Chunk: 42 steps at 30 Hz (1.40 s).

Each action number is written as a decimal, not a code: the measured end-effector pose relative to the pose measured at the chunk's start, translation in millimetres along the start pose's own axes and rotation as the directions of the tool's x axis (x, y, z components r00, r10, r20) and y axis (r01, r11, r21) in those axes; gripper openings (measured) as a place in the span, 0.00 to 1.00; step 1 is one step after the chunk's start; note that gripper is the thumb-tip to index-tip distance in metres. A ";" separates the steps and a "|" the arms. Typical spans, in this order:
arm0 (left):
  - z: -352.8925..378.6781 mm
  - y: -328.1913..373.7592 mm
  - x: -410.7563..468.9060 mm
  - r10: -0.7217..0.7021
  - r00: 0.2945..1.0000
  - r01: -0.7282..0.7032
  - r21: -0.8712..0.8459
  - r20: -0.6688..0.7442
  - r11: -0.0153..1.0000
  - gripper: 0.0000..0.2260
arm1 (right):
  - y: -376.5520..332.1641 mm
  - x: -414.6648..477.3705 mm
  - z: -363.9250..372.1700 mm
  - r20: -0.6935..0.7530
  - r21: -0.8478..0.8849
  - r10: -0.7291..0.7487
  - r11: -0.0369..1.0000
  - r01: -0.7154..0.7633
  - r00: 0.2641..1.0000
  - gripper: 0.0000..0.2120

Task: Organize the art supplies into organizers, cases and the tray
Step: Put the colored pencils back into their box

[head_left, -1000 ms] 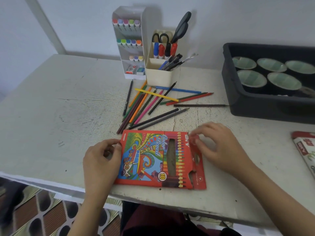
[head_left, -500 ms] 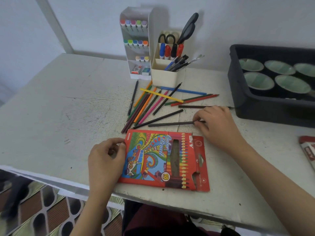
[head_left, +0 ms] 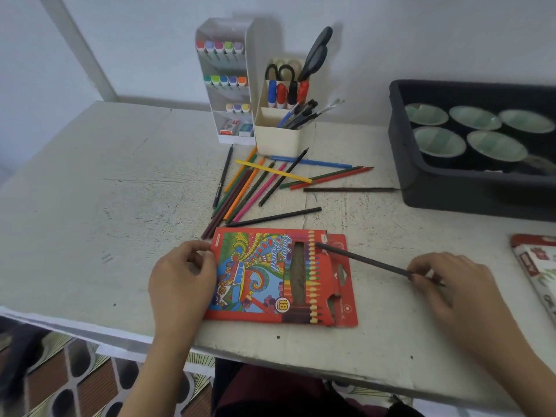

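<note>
Dark pencil at the case mouth, box braced.
R hand [head_left: 451, 284] pinches a dark pencil [head_left: 364, 260] at its back end, fingers closed on the shaft. Gripping that far back leaves the whole length ahead of the pinch free. Tip rests on the open flap end of the red pencil box [head_left: 255, 272], prob. to slide it in. L hand [head_left: 180, 281] holds the box edge opp. the flap, fingers curled on it, likely so the card doesn't skid when pushed. Box lies flat on table [head_left: 90, 236] between the two grips. Loose pencils [head_left: 272, 171] fanned beyond the box, away from both hands, not yet boxed.
</note>
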State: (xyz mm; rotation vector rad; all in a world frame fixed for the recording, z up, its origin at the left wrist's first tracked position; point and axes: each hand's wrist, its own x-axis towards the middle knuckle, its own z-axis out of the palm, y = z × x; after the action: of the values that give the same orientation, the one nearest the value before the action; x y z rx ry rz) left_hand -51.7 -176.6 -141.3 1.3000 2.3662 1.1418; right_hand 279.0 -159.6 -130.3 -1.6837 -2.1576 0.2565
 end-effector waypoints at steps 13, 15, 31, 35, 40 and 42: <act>5.2 -2.3 9.9 0.465 0.885 -0.462 0.128 0.005 0.878 0.15 | 2.8 -13.6 1.5 -0.107 -0.019 0.070 0.997 -0.072 0.992 0.13; 4.0 -3.9 7.1 0.583 0.794 -0.599 0.061 0.171 0.798 0.20 | 4.0 -14.9 4.1 -0.112 0.023 0.080 0.997 -0.078 0.990 0.14; 5.8 -18.0 16.2 0.524 0.696 -0.526 -0.149 0.491 0.837 0.31 | 17.0 -2.7 -0.6 -0.019 0.016 -0.116 0.993 0.116 0.993 0.07; 5.2 -16.9 15.6 0.519 0.701 -0.507 -0.170 0.489 0.845 0.32 | 6.4 1.3 -1.7 0.074 0.124 -0.186 0.977 0.176 0.980 0.09; 3.9 -14.3 14.5 0.516 0.698 -0.504 -0.171 0.496 0.847 0.33 | -13.3 5.8 12.7 0.115 0.217 -0.251 0.951 0.223 0.961 0.07; 3.5 -14.4 13.8 0.521 0.698 -0.506 -0.177 0.492 0.844 0.33 | -21.6 7.7 20.8 0.107 0.221 -0.281 0.942 0.253 0.954 0.07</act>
State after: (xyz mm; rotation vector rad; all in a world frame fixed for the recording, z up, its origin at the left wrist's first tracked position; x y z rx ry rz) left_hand -67.1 -168.3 -151.5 2.0366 1.6174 0.7714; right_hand 249.7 -155.9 -139.6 -1.2754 -2.3382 0.5113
